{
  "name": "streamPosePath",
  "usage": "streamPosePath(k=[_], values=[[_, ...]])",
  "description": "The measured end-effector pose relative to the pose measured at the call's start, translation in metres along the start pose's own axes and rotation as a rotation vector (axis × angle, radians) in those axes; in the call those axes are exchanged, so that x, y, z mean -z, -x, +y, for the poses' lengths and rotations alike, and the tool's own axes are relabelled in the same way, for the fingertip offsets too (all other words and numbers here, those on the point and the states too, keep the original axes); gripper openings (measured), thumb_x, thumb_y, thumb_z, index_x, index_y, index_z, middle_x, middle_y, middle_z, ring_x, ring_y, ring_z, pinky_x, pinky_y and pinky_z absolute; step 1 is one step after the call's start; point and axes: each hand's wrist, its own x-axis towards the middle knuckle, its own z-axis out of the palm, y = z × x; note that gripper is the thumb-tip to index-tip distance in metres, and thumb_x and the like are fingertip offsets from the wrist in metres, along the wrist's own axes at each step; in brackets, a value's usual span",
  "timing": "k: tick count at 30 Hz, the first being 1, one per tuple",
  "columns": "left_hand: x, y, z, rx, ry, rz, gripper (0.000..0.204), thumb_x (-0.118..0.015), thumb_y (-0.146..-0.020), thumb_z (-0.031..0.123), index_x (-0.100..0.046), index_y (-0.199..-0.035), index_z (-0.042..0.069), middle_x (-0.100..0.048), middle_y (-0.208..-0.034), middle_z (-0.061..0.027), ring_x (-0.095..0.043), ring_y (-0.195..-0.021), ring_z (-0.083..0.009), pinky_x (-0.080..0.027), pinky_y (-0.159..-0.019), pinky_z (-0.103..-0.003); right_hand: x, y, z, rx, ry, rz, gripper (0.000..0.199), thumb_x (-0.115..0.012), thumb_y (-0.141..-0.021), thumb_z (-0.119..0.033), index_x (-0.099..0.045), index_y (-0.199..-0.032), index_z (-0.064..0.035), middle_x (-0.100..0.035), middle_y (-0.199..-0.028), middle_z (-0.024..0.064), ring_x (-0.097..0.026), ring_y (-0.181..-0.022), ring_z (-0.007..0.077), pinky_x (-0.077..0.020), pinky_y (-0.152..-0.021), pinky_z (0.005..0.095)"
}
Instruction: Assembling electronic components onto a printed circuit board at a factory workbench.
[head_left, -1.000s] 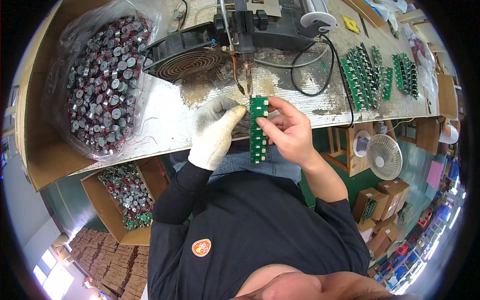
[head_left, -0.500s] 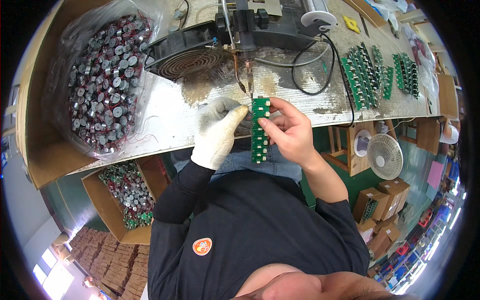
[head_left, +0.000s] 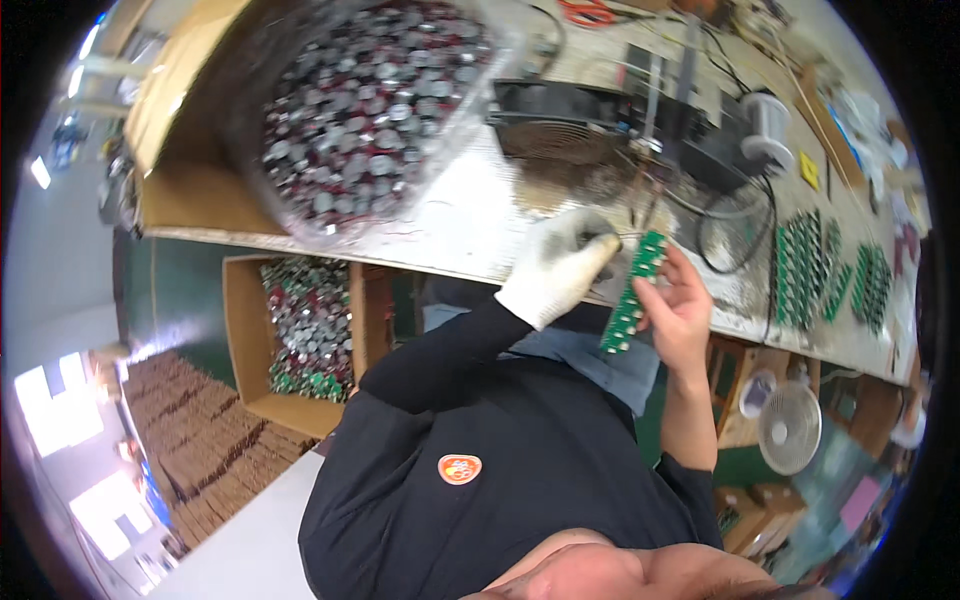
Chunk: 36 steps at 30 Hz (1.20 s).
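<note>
A long green circuit board strip (head_left: 622, 318) with small pale parts along it slants in front of the bench edge. My right hand (head_left: 683, 312), bare, is closed around its right side, thumb on its face. My left hand (head_left: 555, 262), in a white glove, has thumb and fingers pinched together beside the strip's upper end. What the gloved fingers hold is hidden; a small dark shape shows behind the thumb. Just beyond the upper end of the strip, the thin metal tip of a soldering fixture (head_left: 652, 182) points down toward it.
A clear bag of round metal parts with red wires (head_left: 370, 110) lies in a cardboard box at the left. A black fan (head_left: 560, 135) and a solder wire spool (head_left: 768, 130) stand behind. Rows of green boards (head_left: 798, 270) lie at the right. Below the bench is another box (head_left: 250, 345).
The whole view has swung, so bench, hands and boxes sit farther right in the picture. The board strip, upright before, now slants. Both hands keep their grip near it.
</note>
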Motion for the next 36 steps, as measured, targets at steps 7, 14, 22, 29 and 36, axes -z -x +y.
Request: streamPosePath(k=[7,14,22,29,36], values=[[0.069,0.049,0.019,-0.49,-0.841,0.31,0.029,-0.068,-0.076,0.002,-0.063,-0.105,-0.001,-0.066,-0.099,-0.0104,-0.057,-0.058,-0.0104,-0.047,-0.055,-0.024,0.006,-0.011,0.013,0.075,0.012,0.055,0.051,-0.061,-0.086,0.004,-0.041,-0.133,0.0084,-0.059,-0.104,0.0103,-0.056,-0.062,0.0068,-0.0449,-0.043,0.0188],[0.141,0.064,0.041,-0.477,-1.435,0.368,0.033,-0.059,-0.075,0.002,-0.059,-0.108,0.006,-0.062,-0.104,-0.0132,-0.064,-0.083,-0.0311,-0.053,-0.071,-0.037,0.005,-0.014,0.012,0.09,-0.037,0.053,0.053,-0.062,-0.086,0.004,-0.039,-0.133,0.0089,-0.059,-0.103,0.0112,-0.057,-0.063,0.0079,-0.0456,-0.043,0.0194],[0.148,0.046,0.042,-0.4,-1.467,0.295,0.02,-0.061,-0.08,0.006,-0.061,-0.099,0.008,-0.062,-0.082,-0.0132,-0.063,-0.073,-0.0329,-0.05,-0.064,-0.04,0.006,-0.013,0.012,0.09,-0.054,0.021,0.052,-0.063,-0.087,0.003,-0.04,-0.133,0.0079,-0.058,-0.102,0.0108,-0.057,-0.064,0.0082,-0.0458,-0.044,0.019],[0.136,0.042,0.036,-0.425,-1.228,0.339,0.016,-0.065,-0.083,0.011,-0.069,-0.096,0.004,-0.064,-0.086,-0.0138,-0.064,-0.078,-0.0306,-0.05,-0.069,-0.036,0.006,-0.013,0.006,0.068,-0.061,0.007,0.052,-0.063,-0.086,0.003,-0.04,-0.132,0.0078,-0.057,-0.103,0.01,-0.057,-0.065,0.0082,-0.0466,-0.045,0.0197],[0.124,0.041,0.033,-0.463,-1.221,0.296,0.015,-0.066,-0.083,0.008,-0.069,-0.095,0.001,-0.064,-0.088,-0.0152,-0.064,-0.078,-0.0294,-0.049,-0.067,-0.034,0.004,-0.013,0.012,0.089,-0.028,-0.037,0.07,-0.069,-0.079,0.005,-0.032,-0.139,0.0084,-0.054,-0.113,0.0151,-0.061,-0.07,0.0101,-0.0501,-0.053,0.021]])
